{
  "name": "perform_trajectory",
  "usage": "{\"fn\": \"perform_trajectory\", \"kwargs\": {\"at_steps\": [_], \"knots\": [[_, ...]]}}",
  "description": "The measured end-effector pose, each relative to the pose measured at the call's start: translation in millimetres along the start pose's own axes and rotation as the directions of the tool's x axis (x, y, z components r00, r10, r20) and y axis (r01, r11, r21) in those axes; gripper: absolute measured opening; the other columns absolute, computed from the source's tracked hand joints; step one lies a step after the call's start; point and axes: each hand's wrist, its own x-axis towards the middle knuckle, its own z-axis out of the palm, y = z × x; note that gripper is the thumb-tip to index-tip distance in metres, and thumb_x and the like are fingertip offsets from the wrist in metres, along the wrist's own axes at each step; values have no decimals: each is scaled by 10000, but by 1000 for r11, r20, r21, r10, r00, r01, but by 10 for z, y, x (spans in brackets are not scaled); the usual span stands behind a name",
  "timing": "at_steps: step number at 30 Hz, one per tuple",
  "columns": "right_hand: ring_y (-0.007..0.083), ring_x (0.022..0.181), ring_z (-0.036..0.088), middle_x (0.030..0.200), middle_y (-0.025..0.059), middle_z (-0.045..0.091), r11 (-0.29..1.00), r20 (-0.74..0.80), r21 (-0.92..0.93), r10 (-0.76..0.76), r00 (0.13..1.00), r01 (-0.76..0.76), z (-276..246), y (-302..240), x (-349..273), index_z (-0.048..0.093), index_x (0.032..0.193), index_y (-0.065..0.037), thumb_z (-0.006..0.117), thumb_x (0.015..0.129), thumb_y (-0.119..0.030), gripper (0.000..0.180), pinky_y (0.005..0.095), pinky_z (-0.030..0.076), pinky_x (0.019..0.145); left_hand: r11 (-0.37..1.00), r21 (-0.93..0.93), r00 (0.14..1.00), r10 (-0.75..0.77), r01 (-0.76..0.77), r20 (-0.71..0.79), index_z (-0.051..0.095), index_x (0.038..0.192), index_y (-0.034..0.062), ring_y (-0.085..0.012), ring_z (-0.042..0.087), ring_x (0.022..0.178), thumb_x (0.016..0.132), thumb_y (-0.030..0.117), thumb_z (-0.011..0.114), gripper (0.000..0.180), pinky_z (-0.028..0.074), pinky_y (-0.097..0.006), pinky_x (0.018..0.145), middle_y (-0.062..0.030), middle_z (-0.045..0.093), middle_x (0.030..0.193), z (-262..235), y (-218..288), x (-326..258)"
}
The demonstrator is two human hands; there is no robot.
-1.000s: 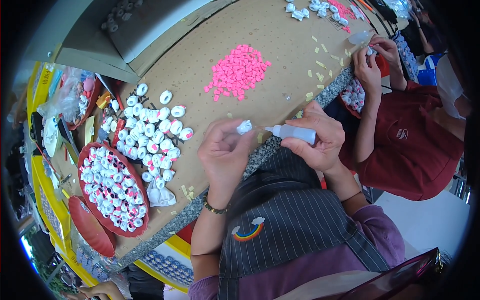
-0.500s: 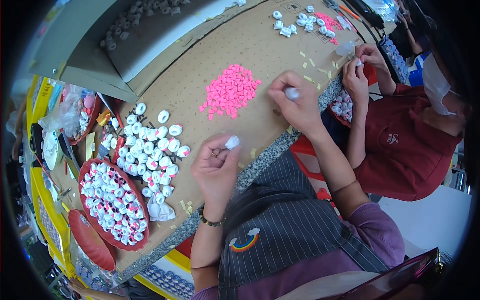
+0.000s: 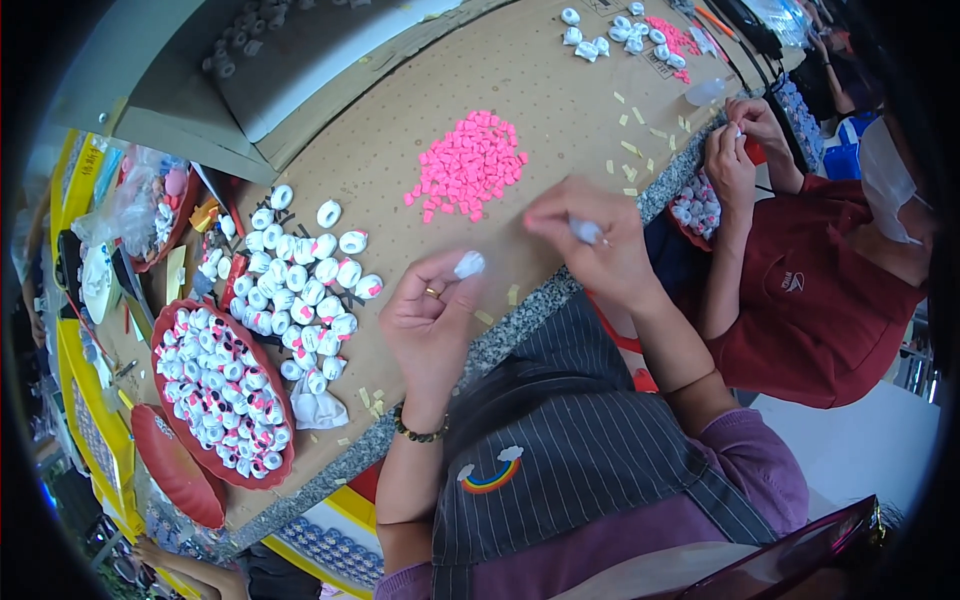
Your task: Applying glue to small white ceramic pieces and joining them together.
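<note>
My left hand (image 3: 432, 305) is closed, pinching a small white ring-like piece (image 3: 469, 264) between thumb and fingertips above the brown-covered table. To its right, my right hand (image 3: 590, 240) is blurred and closed around a small whitish translucent object (image 3: 585, 231) tucked against the palm. Whether its fingertips also pinch something is too smeared to tell. Just beyond both hands lies a loose pile of small bright pink pieces (image 3: 470, 165). Left of my left hand spreads a group of white ring-shaped pieces (image 3: 300, 290), some with pink bits attached.
A red scalloped tray (image 3: 284, 470) heaped with white, pink and black pieces stands at left, beside another red tray (image 3: 175, 475). A grey shelf (image 3: 200, 140) rises at the back. At right, a co-worker in a dark red shirt (image 3: 800, 290) handles a small white piece.
My right hand's fingers have stretched out further toward the left, from a more curled shape. The left hand keeps its white piece, turned slightly. The whole view has shifted a little.
</note>
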Motion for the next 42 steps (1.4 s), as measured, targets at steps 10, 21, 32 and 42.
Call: {"fn": "perform_trajectory", "kwargs": {"at_steps": [10,21,32,42], "knots": [[85,747,588,822,57,648,897,191,306,270,944,-318,229,-261,-138,657,907,28,635,835,29,75,237,456,636,998,39,996,46,-49,82,601,1085,-87,-176,642,950,824,-138,617,266,544,-280,847,-137,638,1056,8,-3,-27],[150,669,557,750,76,646,970,87,244,-40,995,17,303,-22,-242,706,906,28,701,774,48,134,250,431,607,998,53,980,15,-26,196,628,1051,-91,-173,638,940,805,-165,617,257,542,-269,828,-140,611,1100,-52,52,-18],[213,653,591,698,88,626,954,49,199,-237,970,223,333,60,-206,684,845,7,690,728,69,132,325,460,657,998,59,980,21,-34,197,627,1054,-101,-185,631,969,805,-183,583,265,534,-277,848,-158,604,1119,-44,39,-45],[246,632,585,691,107,608,942,71,216,-279,958,259,356,40,-150,645,787,20,672,680,96,135,333,459,630,990,114,978,55,-79,199,622,1053,-101,-186,623,997,786,-203,558,293,526,-272,847,-152,600,1110,-54,34,-32]]}}
